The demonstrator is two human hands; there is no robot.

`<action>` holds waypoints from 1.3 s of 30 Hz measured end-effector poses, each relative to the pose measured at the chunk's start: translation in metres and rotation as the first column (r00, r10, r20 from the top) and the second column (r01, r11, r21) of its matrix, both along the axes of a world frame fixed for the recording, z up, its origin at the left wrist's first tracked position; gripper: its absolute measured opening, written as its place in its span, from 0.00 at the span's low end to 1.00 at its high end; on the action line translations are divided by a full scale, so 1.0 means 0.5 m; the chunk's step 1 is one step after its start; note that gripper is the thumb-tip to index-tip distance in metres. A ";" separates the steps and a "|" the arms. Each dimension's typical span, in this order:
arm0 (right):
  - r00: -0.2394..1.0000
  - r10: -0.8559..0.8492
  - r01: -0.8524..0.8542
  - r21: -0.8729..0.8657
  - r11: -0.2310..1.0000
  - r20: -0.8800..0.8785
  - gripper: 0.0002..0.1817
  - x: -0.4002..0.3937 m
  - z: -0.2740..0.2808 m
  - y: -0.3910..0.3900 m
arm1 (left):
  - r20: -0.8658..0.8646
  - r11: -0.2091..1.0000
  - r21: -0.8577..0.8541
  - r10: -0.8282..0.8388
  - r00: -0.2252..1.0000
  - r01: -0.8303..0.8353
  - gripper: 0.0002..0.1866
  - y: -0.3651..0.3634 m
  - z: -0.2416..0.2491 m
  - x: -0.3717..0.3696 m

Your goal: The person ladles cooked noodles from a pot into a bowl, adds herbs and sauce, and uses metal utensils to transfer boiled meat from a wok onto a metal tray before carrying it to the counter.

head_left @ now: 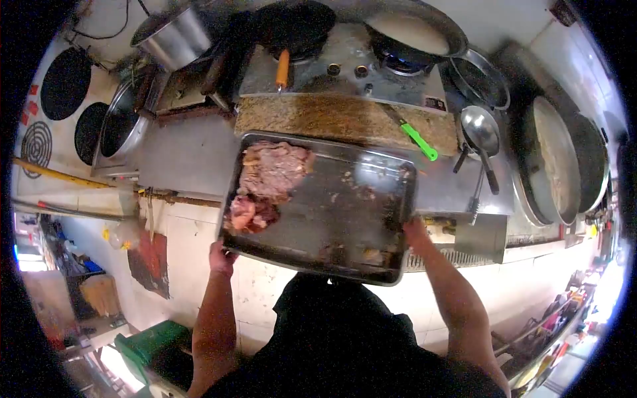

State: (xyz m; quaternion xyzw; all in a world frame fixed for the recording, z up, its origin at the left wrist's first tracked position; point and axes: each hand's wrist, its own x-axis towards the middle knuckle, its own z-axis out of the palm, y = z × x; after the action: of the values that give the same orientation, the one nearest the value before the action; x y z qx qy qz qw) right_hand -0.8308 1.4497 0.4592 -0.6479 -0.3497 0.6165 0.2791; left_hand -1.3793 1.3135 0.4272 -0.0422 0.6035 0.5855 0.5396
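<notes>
A large dark metal tray (345, 205) is held in front of my body, tilted slightly down to the right. Pieces of meat (273, 174) lie at its left end, and small scraps and wet residue show on the rest of its bottom. My left hand (223, 259) grips the tray's lower left corner, with its fingers partly under the rim. On the other side, my right hand (416, 233) is closed on the right edge. Beyond the tray's far rim is a wooden board (305, 121), and a green-handled knife (418, 140) rests across its right part.
A stove (345, 66) at the back carries a dark pan (292, 26) and a wok of pale liquid (415, 34) over a blue flame. A ladle (481, 129) rests at the right, near large pans (557, 159). A green bin (149, 341) stands lower left.
</notes>
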 end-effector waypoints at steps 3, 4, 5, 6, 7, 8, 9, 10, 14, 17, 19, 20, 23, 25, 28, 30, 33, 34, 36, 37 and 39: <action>0.879 0.144 -0.124 -0.075 0.989 0.454 0.12 0.335 -0.220 -0.045 | -0.165 0.912 -0.271 -0.359 0.919 0.308 0.19 0.020 0.031 0.185; 0.793 0.194 -0.232 -0.007 0.973 0.577 0.12 0.327 -0.167 -0.030 | -0.157 0.912 -0.206 -0.388 0.908 0.354 0.20 0.009 0.024 0.218; 0.698 0.142 -0.407 0.225 0.885 0.702 0.12 0.357 -0.187 -0.028 | -0.141 0.901 -0.136 -0.428 0.893 0.411 0.22 0.001 0.015 0.249; 0.603 0.038 -0.577 0.403 0.711 0.797 0.12 0.371 -0.190 -0.019 | -0.133 0.889 -0.134 -0.454 0.881 0.438 0.23 0.000 0.023 0.257; 0.596 0.041 -0.587 0.400 0.704 0.802 0.12 0.349 -0.151 -0.010 | -0.123 0.875 -0.130 -0.482 0.868 0.467 0.24 0.000 0.028 0.271; 0.402 0.134 -0.524 0.107 0.845 0.906 0.13 0.334 -0.097 0.002 | 0.028 0.901 -0.143 -0.409 0.912 0.409 0.24 0.004 0.035 0.278; 0.207 0.268 -0.371 -0.178 0.911 0.941 0.14 0.317 -0.054 0.013 | 0.060 0.888 -0.148 -0.432 0.900 0.436 0.24 0.001 0.048 0.285; 0.230 0.263 -0.235 -0.209 0.949 0.937 0.16 0.363 -0.006 0.016 | 0.094 0.851 -0.153 -0.494 0.864 0.503 0.24 0.050 0.067 0.352; 0.343 0.038 -0.433 0.122 0.893 0.939 0.20 0.150 0.119 0.068 | 0.179 0.829 -0.184 -0.500 0.847 0.528 0.24 0.057 0.050 0.413; 0.463 0.195 -0.598 0.143 0.789 0.865 0.25 0.007 0.137 0.112 | 0.209 0.842 -0.149 -0.485 0.849 0.518 0.24 0.046 0.033 0.432; 0.288 0.121 -0.832 0.186 0.522 0.950 0.27 -0.061 0.081 0.173 | 0.162 0.847 -0.198 -0.467 0.869 0.493 0.24 0.053 0.058 0.451; 0.287 0.132 -0.847 0.187 0.498 0.949 0.27 -0.109 0.084 0.202 | 0.119 0.841 -0.221 -0.480 0.869 0.495 0.24 0.054 0.064 0.456; 0.141 0.217 -0.907 0.038 0.419 0.966 0.23 -0.256 0.137 0.268 | 0.108 0.881 -0.210 -0.410 0.906 0.424 0.24 0.052 0.059 0.465; 0.091 0.249 -0.916 -0.017 0.400 0.964 0.22 -0.290 0.141 0.313 | 0.073 0.884 -0.225 -0.403 0.912 0.409 0.24 0.052 0.077 0.463; 0.024 0.553 -0.828 -0.293 0.477 0.833 0.16 -0.282 0.135 0.358 | 0.020 0.886 -0.245 -0.402 0.916 0.394 0.24 0.043 0.064 0.484; 0.044 0.482 -0.954 -0.106 0.279 0.875 0.11 -0.267 0.140 0.378 | -0.001 0.885 -0.251 -0.405 0.915 0.391 0.24 0.042 0.057 0.480; -0.003 0.228 -0.997 0.015 -0.076 0.974 0.12 -0.218 -0.015 0.420 | 0.012 0.916 -0.230 -0.335 0.942 0.329 0.24 0.047 0.065 0.477; -0.002 0.226 -0.996 0.018 -0.087 0.974 0.12 -0.232 0.032 0.415 | 0.011 0.919 -0.226 -0.329 0.944 0.323 0.27 0.045 0.057 0.481; 0.174 0.589 -0.949 -0.025 0.314 0.789 0.14 -0.253 0.134 0.404 | 0.017 0.920 -0.225 -0.324 0.946 0.320 0.29 0.041 0.054 0.479; 0.171 0.591 -0.950 -0.028 0.312 0.788 0.14 -0.250 0.136 0.408 | 0.025 0.917 -0.227 -0.330 0.944 0.327 0.29 0.039 0.051 0.477; 0.368 0.436 -0.873 0.143 0.466 0.821 0.13 -0.240 0.145 0.427 | 0.032 0.915 -0.226 -0.337 0.941 0.336 0.29 0.042 0.053 0.474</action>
State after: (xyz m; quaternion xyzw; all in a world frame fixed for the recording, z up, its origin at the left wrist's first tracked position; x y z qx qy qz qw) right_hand -0.9507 1.6633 0.5317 -0.4976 -0.8299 0.2518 0.0166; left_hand -1.1422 1.3347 0.4537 0.0028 0.6669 0.4110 0.6215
